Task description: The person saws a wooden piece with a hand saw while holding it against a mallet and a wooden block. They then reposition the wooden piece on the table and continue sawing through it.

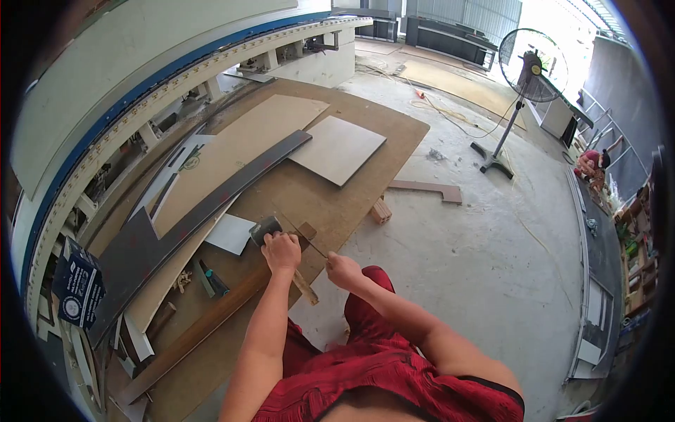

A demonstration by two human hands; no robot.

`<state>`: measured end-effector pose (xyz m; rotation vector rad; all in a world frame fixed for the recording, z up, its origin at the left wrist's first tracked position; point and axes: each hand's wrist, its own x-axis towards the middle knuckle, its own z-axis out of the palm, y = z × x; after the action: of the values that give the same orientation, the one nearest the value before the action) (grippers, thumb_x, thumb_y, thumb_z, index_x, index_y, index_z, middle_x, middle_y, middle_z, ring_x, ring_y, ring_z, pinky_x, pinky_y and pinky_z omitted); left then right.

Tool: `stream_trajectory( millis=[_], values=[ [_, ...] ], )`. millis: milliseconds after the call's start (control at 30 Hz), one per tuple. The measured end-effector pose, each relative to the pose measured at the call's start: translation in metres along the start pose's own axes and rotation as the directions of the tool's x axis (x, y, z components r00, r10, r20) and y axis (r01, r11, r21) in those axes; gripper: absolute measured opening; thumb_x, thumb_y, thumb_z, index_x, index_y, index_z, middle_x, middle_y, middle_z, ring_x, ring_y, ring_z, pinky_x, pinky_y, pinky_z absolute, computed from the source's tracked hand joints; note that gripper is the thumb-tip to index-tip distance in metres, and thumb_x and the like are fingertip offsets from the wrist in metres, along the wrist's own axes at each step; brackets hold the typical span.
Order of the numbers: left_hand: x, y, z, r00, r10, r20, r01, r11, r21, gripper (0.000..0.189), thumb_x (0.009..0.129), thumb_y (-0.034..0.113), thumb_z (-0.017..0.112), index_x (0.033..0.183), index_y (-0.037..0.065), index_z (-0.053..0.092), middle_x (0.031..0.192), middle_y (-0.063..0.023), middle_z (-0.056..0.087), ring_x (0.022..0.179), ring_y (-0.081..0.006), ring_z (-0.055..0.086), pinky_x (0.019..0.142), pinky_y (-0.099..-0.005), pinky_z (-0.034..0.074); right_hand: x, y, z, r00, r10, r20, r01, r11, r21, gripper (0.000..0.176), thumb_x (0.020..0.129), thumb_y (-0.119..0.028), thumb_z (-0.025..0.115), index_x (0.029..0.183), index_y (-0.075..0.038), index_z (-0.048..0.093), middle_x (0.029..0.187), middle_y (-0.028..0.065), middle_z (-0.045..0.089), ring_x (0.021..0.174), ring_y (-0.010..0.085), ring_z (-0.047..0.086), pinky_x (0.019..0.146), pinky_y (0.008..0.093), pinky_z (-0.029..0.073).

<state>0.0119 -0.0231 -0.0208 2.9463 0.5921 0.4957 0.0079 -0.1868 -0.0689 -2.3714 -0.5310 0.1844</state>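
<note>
My left hand [283, 251] is closed round a mallet close to its dark, round head [266, 231]. The mallet's pale wooden handle [304, 288] sticks out below the fist toward me. In my right hand [344, 271], fingers closed, is a thin dark rod-like piece [316, 247] that slants up and left over the table. Both hands are above the end of a long brown wooden bar [211, 325], which lies along the table's near side. A small white panel [230, 233] is just left of the mallet head.
The brown board tabletop [365, 141] bears a square pale panel [339, 149], a long dark strip [239, 176] and a teal-and-black hand tool [213, 280]. A large machine [169, 84] runs along the left. On the floor stand a fan [532, 70] and, far right, a crouching person [593, 163].
</note>
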Motion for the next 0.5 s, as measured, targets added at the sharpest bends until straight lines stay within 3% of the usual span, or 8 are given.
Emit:
stream_trajectory(
  millis=[133, 267, 367, 500],
  values=[
    [0.001, -0.001, -0.002, 1.000, -0.003, 0.011, 0.003, 1.000, 0.009, 0.034, 0.084, 0.025, 0.042, 0.079, 0.003, 0.067, 0.093, -0.0085, 0.062, 0.094, -0.0266, 0.051, 0.078, -0.0438, 0.043, -0.008, -0.003, -0.007, 0.998, 0.040, 0.054, -0.040, 0.999, -0.008, 0.018, 0.085, -0.021, 0.045, 0.087, -0.003, 0.048, 0.078, 0.0235, 0.058, 0.079, 0.0422, 0.057, 0.066, 0.0502, 0.043],
    [0.001, -0.002, 0.001, 1.000, 0.000, 0.004, 0.000, 1.000, -0.027, 0.033, 0.084, 0.025, 0.042, 0.079, 0.003, 0.067, 0.091, -0.0086, 0.062, 0.094, -0.0265, 0.051, 0.078, -0.0437, 0.043, -0.073, 0.032, -0.013, 0.999, -0.006, 0.040, 0.007, 0.999, -0.037, 0.020, 0.086, -0.023, 0.046, 0.085, -0.002, 0.046, 0.071, 0.0250, 0.057, 0.073, 0.0442, 0.057, 0.062, 0.0518, 0.043],
    [0.001, 0.001, -0.004, 1.000, -0.006, 0.003, 0.006, 0.998, -0.064, 0.032, 0.084, 0.025, 0.043, 0.079, 0.004, 0.067, 0.089, -0.0088, 0.062, 0.094, -0.0265, 0.052, 0.077, -0.0437, 0.043, -0.107, 0.027, -0.027, 0.981, 0.169, 0.092, -0.166, 0.986, -0.031, 0.022, 0.087, -0.024, 0.046, 0.084, -0.002, 0.046, 0.072, 0.0266, 0.057, 0.072, 0.0449, 0.056, 0.063, 0.0529, 0.042],
    [0.001, 0.002, -0.005, 1.000, -0.002, 0.007, 0.003, 0.999, -0.039, 0.033, 0.084, 0.024, 0.042, 0.079, 0.004, 0.067, 0.090, -0.0090, 0.062, 0.094, -0.0264, 0.052, 0.077, -0.0437, 0.043, -0.079, 0.029, -0.020, 0.994, 0.080, 0.078, -0.078, 0.996, -0.032, 0.022, 0.087, -0.025, 0.045, 0.087, -0.003, 0.047, 0.074, 0.0259, 0.058, 0.075, 0.0443, 0.057, 0.064, 0.0528, 0.043]
  ],
)
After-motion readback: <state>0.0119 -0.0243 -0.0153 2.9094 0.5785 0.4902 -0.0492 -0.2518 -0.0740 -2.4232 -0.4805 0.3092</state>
